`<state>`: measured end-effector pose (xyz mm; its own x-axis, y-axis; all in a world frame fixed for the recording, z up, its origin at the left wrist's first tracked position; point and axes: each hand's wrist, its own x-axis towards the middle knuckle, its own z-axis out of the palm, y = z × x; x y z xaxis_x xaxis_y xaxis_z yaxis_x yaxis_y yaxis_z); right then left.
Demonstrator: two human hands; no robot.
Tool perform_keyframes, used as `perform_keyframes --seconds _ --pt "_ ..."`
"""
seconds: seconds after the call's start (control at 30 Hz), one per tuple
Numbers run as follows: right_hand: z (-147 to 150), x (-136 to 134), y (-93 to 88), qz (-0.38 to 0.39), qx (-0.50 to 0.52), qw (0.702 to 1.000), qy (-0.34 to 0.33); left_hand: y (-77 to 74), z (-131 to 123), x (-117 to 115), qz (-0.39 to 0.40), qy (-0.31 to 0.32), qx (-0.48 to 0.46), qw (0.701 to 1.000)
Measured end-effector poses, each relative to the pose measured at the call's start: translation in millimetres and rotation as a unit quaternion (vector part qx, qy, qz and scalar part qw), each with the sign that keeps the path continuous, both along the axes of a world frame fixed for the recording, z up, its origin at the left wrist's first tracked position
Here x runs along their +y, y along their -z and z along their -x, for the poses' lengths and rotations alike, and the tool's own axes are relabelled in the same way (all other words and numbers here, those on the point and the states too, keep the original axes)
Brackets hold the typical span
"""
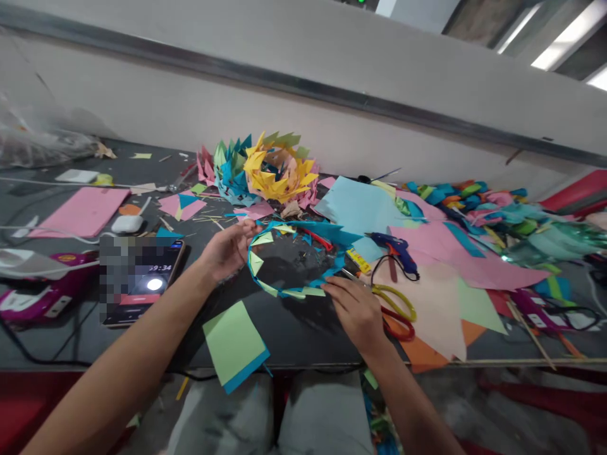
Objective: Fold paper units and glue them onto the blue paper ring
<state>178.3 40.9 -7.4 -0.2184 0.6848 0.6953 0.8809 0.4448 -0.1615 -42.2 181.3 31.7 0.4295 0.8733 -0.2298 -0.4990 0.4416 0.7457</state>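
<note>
A ring of folded blue and pale green paper (279, 292) is held just above the dark table, in the middle of the view. My left hand (233, 248) pinches its left edge between thumb and fingers. On the lower right side of the ring, my right hand (355, 308) grips it with its fingertips, palm down. Blue paper points stand out at the ring's upper right. Below the ring, green square sheets (236, 341) lie over blue ones at the table's front edge. Scissors with yellow and red handles (397, 321) lie right beside my right hand.
Colourful folded-paper rings (279, 174) stand at the back. A phone (145, 284) lies left, near a pink sheet stack (83, 212). To the right are a blue glue gun (396, 246), spread paper sheets (427, 291) and piled paper scraps (474, 202). The wall (190, 101) bounds the table.
</note>
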Motion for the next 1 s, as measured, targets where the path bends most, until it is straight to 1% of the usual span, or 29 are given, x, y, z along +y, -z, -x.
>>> perform_keyframes --seconds 0.07,0.23,0.33,0.4,0.5,0.57,0.63,0.73,0.83,0.87,0.93,1.0 --pt "-5 1 4.0 0.017 0.044 0.999 0.000 -1.0 0 -1 -0.012 -0.002 0.008 1.000" --pt "-12 1 10.3 0.044 0.162 0.986 -0.012 0.5 4 -3 -0.058 0.036 -0.002 0.998" --pt "-13 1 11.4 0.019 0.191 0.981 -0.011 2.2 7 -4 -0.067 0.064 -0.021 0.995" --pt "-13 0 12.8 -0.011 0.205 0.979 0.000 3.6 8 -4 -0.063 0.068 -0.025 0.995" --pt "-13 -1 16.1 -0.041 0.243 0.969 0.019 4.8 6 0 -0.040 0.034 -0.019 0.998" --pt "-12 -3 16.2 -0.043 0.273 0.961 0.017 4.6 4 3 -0.027 0.001 -0.007 1.000" --pt "-9 -5 12.2 -0.040 0.293 0.955 0.007 4.1 1 6 -0.027 -0.015 0.018 0.999" --pt "-1 -6 -0.3 -0.046 0.262 0.964 -0.006 6.5 -4 8 -0.053 -0.011 0.071 0.996" --pt "6 -2 -10.9 -0.047 0.176 0.983 -0.013 15.7 -6 10 -0.113 -0.018 0.150 0.982" --pt "8 0 -12.1 -0.041 0.147 0.988 -0.016 19.4 -6 12 -0.140 -0.028 0.188 0.972" --pt "12 6 -10.8 -0.019 0.099 0.995 -0.026 24.5 -5 17 -0.194 -0.057 0.275 0.940" --pt "16 13 -5.8 0.010 0.066 0.997 -0.032 22.9 -4 23 -0.242 -0.082 0.351 0.901"
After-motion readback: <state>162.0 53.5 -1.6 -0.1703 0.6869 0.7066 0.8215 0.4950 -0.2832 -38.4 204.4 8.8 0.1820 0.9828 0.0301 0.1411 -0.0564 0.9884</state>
